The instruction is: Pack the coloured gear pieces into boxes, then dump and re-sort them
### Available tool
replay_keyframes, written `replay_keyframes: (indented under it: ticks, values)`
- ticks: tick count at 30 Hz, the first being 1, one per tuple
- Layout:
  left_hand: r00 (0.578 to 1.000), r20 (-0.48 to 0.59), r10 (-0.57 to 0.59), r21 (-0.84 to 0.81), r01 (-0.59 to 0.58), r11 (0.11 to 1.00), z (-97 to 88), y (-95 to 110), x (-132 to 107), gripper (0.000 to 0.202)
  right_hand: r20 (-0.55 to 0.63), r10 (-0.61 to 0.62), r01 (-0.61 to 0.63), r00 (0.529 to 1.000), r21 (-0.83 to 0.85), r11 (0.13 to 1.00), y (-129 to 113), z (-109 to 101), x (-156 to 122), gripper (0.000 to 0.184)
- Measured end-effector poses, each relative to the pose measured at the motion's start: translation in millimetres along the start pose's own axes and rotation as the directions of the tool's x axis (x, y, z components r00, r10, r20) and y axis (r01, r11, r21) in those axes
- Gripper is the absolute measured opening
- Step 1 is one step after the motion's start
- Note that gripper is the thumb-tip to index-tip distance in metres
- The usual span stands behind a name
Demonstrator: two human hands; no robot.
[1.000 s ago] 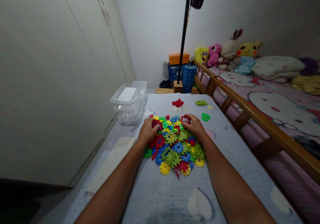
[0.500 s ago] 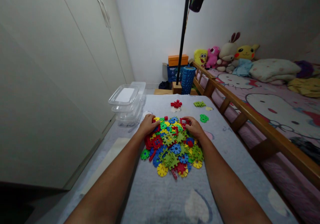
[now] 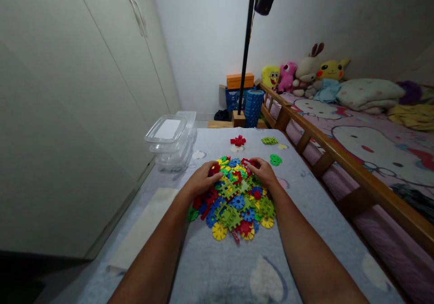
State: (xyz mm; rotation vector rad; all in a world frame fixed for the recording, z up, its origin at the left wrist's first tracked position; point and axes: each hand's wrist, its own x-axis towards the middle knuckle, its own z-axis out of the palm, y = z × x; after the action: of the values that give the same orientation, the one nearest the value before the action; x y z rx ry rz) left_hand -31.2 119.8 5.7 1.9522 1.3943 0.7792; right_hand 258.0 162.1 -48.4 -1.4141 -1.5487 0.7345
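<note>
A heap of plastic interlocking building pieces [image 3: 238, 201] in red, yellow, green and blue lies on the cloth-covered table, with notched discs and squares among them. My left hand [image 3: 202, 178] rests at the heap's far left side, thumb and fingers apart around red pieces [image 3: 213, 170]; no firm grip on one shows. At the far right side, my right hand [image 3: 263, 172] has its thumb and fingertips closed on a red piece [image 3: 246, 162]. Behind the heap lie small separate groups: red pieces [image 3: 238, 140], light green pieces [image 3: 269, 140] and green pieces [image 3: 275, 160].
Stacked clear plastic containers [image 3: 169, 143] stand at the table's back left. A pale flat sheet [image 3: 145, 231] lies by my left forearm. A wooden bed rail [image 3: 325, 148] runs along the right, and a black pole [image 3: 244, 55] rises behind the table.
My left hand has shifted right and slightly nearer, further over the heap, its thumb now spread from the fingers. My right hand stays almost in place at the red piece.
</note>
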Motion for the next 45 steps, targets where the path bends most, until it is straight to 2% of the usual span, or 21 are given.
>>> replay_keyframes:
  ticks: [6, 11, 13, 19, 23, 26, 31, 39, 45]
  values:
    - [0.973, -0.199, -0.115, -0.148, 0.086, 0.985, -1.6, -31.1, -7.4, 0.058, 0.005, 0.013, -0.013, 1.000, -0.023, 1.000, -6.8, -1.0, -2.2, 0.040]
    - [0.949, -0.248, -0.192, -0.267, 0.124, 0.956, 1.0, -44.3, -11.9, 0.050, 0.004, 0.003, -0.003, 1.000, -0.062, 0.998, -6.3, -1.3, -3.1, 0.037]
    - [0.943, -0.272, -0.192, -0.248, 0.125, 0.961, 2.8, -47.4, -10.4, 0.047, 0.010, 0.014, -0.013, 1.000, -0.074, 0.997, -4.8, -0.9, -3.1, 0.039]
    - [0.943, -0.329, -0.052, -0.060, 0.035, 0.998, 8.7, -56.7, -1.9, 0.038, 0.005, 0.044, -0.043, 0.999, -0.064, 0.997, -5.4, -3.4, -3.3, 0.039]
    - [0.939, -0.345, -0.006, 0.027, 0.017, 1.000, 8.1, -57.7, 1.5, 0.037, -0.021, 0.058, -0.059, 0.998, -0.081, 0.995, -12.0, -6.2, 5.8, 0.036]
    - [0.944, -0.329, -0.019, 0.085, 0.050, 0.995, 8.0, -57.8, 4.0, 0.041, -0.093, 0.025, -0.038, 0.995, -0.136, 0.990, -16.1, -2.4, 24.6, 0.034]
    - [0.973, -0.219, -0.078, 0.182, 0.119, 0.976, 9.2, -54.8, 5.4, 0.051, -0.171, -0.050, 0.013, 0.984, -0.211, 0.977, -15.1, 13.3, 69.2, 0.026]
    - [0.989, -0.137, -0.060, 0.243, 0.092, 0.966, 5.2, -46.5, 4.6, 0.045, -0.365, 0.072, -0.127, 0.928, -0.131, 0.983, -7.5, 34.8, 118.1, 0.017]
    - [0.990, -0.135, -0.044, 0.231, 0.074, 0.970, 4.5, -45.3, 4.6, 0.041, -0.396, 0.142, -0.214, 0.907, -0.144, 0.966, -0.3, 45.1, 137.5, 0.004]
